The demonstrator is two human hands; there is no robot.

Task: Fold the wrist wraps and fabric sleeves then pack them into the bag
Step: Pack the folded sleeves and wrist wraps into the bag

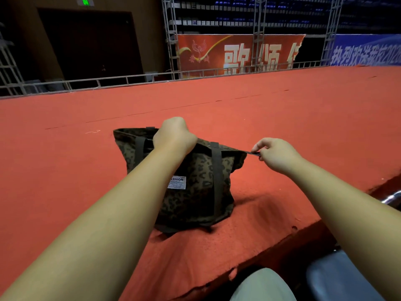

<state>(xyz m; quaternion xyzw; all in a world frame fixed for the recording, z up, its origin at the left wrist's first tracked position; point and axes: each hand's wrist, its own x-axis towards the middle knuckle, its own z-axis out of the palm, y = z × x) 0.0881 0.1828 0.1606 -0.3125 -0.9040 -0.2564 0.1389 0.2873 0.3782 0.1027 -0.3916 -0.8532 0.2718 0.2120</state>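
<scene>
A dark leopard-print tote bag (199, 179) with dark straps and a white label stands upright on the red carpeted platform (65, 159). My left hand (173, 137) grips the top edge of the bag near its left strap, fingers curled over the rim. My right hand (275, 153) pinches a small dark tab, apparently the zipper pull (255, 153), at the bag's right top corner. No wrist wraps or fabric sleeves are visible; the bag's inside is hidden.
The platform's torn front edge (271, 242) runs diagonally at lower right, with a blue-grey seat (338, 276) below it. A metal railing (130, 78), truss towers and red and blue banners stand at the far side.
</scene>
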